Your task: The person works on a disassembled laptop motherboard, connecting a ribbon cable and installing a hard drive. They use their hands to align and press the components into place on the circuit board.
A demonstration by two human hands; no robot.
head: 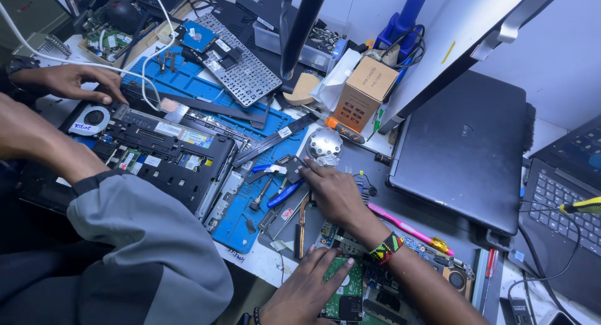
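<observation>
My left hand (307, 290) lies at the bottom middle with its fingers over the top edge of a bare hard drive (345, 295) that shows its green board. My right hand (335, 193), a beaded band at its wrist, reaches forward onto the blue work mat (244, 221). Its fingertips close on a small dark metal part (293, 166), just above blue-handled pliers (283, 193). A round silver part (325, 142) sits right behind that hand.
A co-worker in a grey sleeve (144, 237) works at the left, one hand (69, 81) on an opened laptop base (169, 149). A loose keyboard (241, 62), cardboard box (366, 90), orange screwdriver (343, 129), pink tool (404, 226) and closed black laptop (463, 149) crowd the bench.
</observation>
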